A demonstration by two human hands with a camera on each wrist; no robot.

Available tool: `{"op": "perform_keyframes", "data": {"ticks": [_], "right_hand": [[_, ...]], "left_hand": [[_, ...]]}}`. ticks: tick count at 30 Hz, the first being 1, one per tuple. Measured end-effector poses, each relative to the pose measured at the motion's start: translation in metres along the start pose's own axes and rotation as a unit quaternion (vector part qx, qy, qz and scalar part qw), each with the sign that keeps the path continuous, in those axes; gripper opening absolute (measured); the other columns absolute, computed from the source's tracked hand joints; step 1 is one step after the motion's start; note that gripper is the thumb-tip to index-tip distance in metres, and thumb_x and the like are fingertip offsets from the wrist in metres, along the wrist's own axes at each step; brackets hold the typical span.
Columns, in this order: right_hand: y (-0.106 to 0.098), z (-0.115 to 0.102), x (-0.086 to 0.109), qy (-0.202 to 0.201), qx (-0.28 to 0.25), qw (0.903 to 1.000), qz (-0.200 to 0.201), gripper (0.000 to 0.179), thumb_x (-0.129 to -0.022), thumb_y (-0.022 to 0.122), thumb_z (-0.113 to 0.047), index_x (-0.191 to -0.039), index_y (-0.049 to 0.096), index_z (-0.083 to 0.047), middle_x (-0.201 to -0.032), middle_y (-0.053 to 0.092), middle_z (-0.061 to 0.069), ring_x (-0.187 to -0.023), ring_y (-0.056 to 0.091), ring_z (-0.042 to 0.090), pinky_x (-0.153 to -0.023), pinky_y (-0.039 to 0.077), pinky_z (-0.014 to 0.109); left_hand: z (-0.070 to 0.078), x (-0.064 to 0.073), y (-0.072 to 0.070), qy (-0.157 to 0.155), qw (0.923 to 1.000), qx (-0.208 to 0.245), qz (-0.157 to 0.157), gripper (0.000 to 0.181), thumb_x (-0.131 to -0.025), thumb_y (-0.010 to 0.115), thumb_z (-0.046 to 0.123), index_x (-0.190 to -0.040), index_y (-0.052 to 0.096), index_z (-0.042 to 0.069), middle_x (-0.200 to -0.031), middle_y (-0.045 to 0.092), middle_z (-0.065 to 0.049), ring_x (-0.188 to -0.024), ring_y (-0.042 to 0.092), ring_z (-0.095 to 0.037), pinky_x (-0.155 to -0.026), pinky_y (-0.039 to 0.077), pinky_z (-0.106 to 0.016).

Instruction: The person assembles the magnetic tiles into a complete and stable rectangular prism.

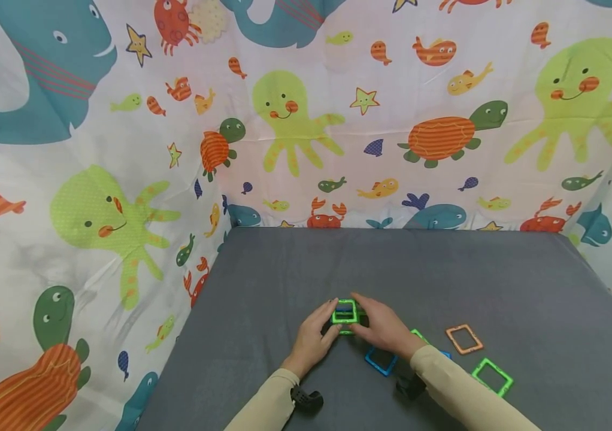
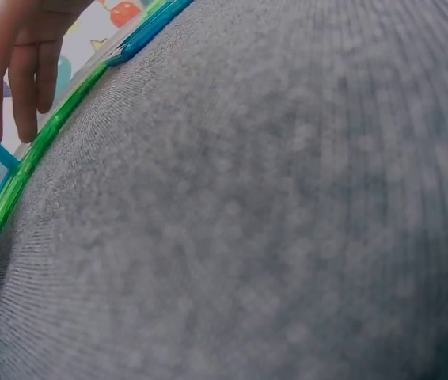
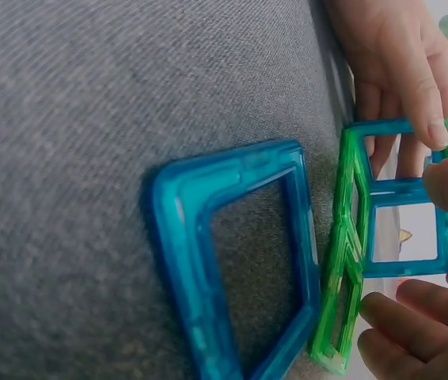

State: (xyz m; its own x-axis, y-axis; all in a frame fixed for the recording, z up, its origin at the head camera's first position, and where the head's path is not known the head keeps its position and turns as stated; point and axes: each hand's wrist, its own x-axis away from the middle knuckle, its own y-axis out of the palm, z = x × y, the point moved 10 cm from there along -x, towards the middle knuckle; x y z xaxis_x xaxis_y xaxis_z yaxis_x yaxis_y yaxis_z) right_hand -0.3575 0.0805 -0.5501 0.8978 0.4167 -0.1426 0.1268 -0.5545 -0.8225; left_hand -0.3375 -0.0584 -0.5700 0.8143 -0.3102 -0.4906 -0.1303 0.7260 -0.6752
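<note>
Both hands are at a small structure of square magnetic tiles in the head view, with a green magnetic tile [image 1: 345,321] on top. My left hand [image 1: 311,340] grips its left side, thumb and fingers spread along the edges. From the right, my right hand [image 1: 384,327] holds the opposite side by thumb and fingers. In the right wrist view, blue tiles [image 3: 404,267] stand upright side by side between green tiles [image 3: 336,293] on the cloth and a green edge on top. A thumb of each hand lies at that top edge. Palms hide part of the structure.
A loose blue tile [image 1: 377,369] lies near my right wrist. Farther right are an orange tile [image 1: 456,327] and a green tile [image 1: 499,369]. My right forearm partly covers another green tile [image 1: 419,335] and a blue one [image 1: 447,354]. Patterned curtains [image 1: 306,197] border the grey table [image 1: 263,275].
</note>
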Motion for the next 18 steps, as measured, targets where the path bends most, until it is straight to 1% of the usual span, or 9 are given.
{"op": "perform_keyframes", "data": {"ticks": [5, 11, 15, 18], "right_hand": [[0.0002, 0.0026, 0.0009, 0.006, -0.006, 1.0000, 0.001, 0.072, -0.093, 0.074, -0.031, -0.151, 0.045, 0.000, -0.141, 0.062, 0.019, -0.121, 0.066, 0.034, -0.098, 0.055, 0.051], [0.0005, 0.0038, 0.0008, 0.007, -0.011, 0.9999, 0.004, 0.072, -0.093, 0.074, -0.031, -0.151, 0.045, 0.000, -0.138, 0.064, 0.018, -0.115, 0.068, 0.031, -0.094, 0.056, 0.048], [0.0006, 0.0030, 0.0012, 0.006, -0.015, 0.9999, 0.004, 0.071, -0.093, 0.073, -0.031, -0.151, 0.046, 0.000, -0.135, 0.066, 0.017, -0.111, 0.070, 0.030, -0.091, 0.057, 0.046], [0.0013, 0.0030, 0.0015, 0.009, -0.017, 0.9998, 0.002, 0.072, -0.093, 0.073, -0.032, -0.151, 0.046, 0.000, -0.133, 0.067, 0.016, -0.109, 0.070, 0.029, -0.090, 0.057, 0.046]], "left_hand": [[-0.0017, 0.0001, 0.0012, -0.005, 1.0000, 0.000, -0.007, 0.057, -0.102, 0.063, 0.028, -0.154, 0.047, 0.013, -0.150, 0.057, -0.010, -0.138, 0.056, -0.028, -0.109, 0.050, -0.046], [-0.0039, -0.0010, 0.0019, -0.017, 0.9998, 0.002, -0.013, 0.061, -0.103, 0.061, 0.030, -0.155, 0.043, 0.004, -0.152, 0.055, -0.012, -0.138, 0.056, -0.027, -0.110, 0.050, -0.044], [-0.0054, -0.0005, 0.0013, -0.030, 0.9994, -0.009, -0.014, 0.064, -0.103, 0.059, 0.032, -0.155, 0.040, -0.002, -0.150, 0.056, -0.016, -0.133, 0.060, -0.029, -0.106, 0.052, -0.045], [-0.0078, 0.0003, 0.0022, -0.042, 0.9989, -0.014, -0.017, 0.065, -0.103, 0.059, 0.033, -0.154, 0.041, -0.003, -0.147, 0.058, -0.018, -0.130, 0.062, -0.030, -0.103, 0.054, -0.045]]}}
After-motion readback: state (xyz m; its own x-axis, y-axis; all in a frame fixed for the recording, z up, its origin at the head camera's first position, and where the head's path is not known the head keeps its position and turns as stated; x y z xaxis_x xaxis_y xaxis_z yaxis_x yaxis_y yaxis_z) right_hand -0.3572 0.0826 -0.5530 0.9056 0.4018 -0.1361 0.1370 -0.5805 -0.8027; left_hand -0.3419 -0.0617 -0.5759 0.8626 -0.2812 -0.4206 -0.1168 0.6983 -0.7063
